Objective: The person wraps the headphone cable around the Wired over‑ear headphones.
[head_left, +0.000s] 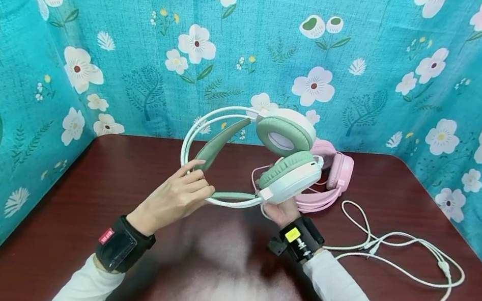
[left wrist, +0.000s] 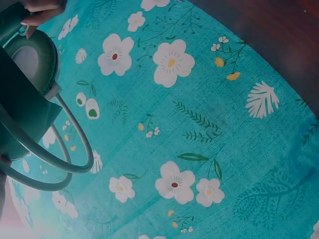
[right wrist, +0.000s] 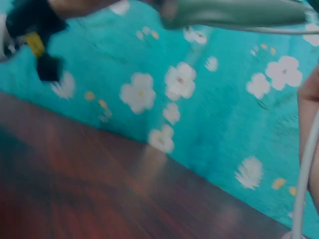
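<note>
White-and-green over-ear headphones [head_left: 294,181] are held tilted above the table, ear cups toward the right and headband toward the left. My left hand [head_left: 177,190] grips the headband, fingers curled over the white band and its green inner strap [head_left: 219,142]. Under the lower ear cup, my right hand [head_left: 280,212] holds the headphones from below; the cup hides most of its fingers. In the left wrist view, right-hand fingers [left wrist: 47,17] curl by a green ear cushion [left wrist: 42,62]. The right wrist view shows the green strap [right wrist: 229,12] overhead.
Pink headphones [head_left: 340,172] lie on the dark wooden table [head_left: 127,170] just behind the ear cups. A white cable [head_left: 430,285] loops across the table's right side. Flowered turquoise cloth [head_left: 256,44] stands along the back and both sides.
</note>
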Tool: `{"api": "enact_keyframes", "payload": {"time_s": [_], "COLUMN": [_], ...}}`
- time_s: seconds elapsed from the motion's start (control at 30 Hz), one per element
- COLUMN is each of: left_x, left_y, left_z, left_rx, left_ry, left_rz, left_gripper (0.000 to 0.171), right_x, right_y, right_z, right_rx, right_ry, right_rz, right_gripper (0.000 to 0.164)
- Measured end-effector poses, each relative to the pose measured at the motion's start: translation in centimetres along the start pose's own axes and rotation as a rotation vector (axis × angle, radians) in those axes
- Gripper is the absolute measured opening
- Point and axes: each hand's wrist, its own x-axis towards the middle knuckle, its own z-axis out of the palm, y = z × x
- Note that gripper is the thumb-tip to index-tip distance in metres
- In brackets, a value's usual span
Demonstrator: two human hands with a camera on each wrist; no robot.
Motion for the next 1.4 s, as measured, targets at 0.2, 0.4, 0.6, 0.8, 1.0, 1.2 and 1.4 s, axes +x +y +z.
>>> {"api": "enact_keyframes", "payload": {"time_s": [0.2, 0.4, 0.6, 0.8, 1.0, 1.2, 1.4], "left_x": [0.2, 0.2, 0.5, 0.6, 0.7, 0.6, 0.8], "left_y": [0.0, -0.2, -0.1, -0.1, -0.3, -0.3, -0.4], "left_z": [0.3, 0.2, 0.6, 0.8, 0.8, 0.9, 0.9], "left_rx": [0.018, -0.024, -0.010, 0.023, 0.025, 0.052, 0.065], "left_ry": [0.002, -0.008, -0.010, -0.019, -0.032, -0.044, -0.040], "left_rz": [-0.022, -0.063, -0.074, -0.072, -0.083, -0.074, -0.071], "left_gripper": [0.042, 0.041, 0.039, 0.036, 0.037, 0.041, 0.042], "right_x": [0.0, -0.1, -0.7, -1.4, -1.9, -2.5, -2.4], "right_y": [1.5, 1.1, 1.7, 2.2, 2.0, 1.9, 1.0], "right_z": [0.8, 1.6, 2.4, 2.9, 4.1, 6.1, 7.8], "right_rx": [0.069, -0.330, -0.413, -0.501, -0.609, -0.845, -1.312], "right_ry": [-0.110, -0.081, -0.001, 0.015, 0.014, 0.142, 0.228], "right_rz": [0.120, 0.037, 0.032, 0.037, 0.030, 0.137, 0.216], "right_gripper": [0.024, 0.028, 0.028, 0.027, 0.030, 0.022, 0.026]}}
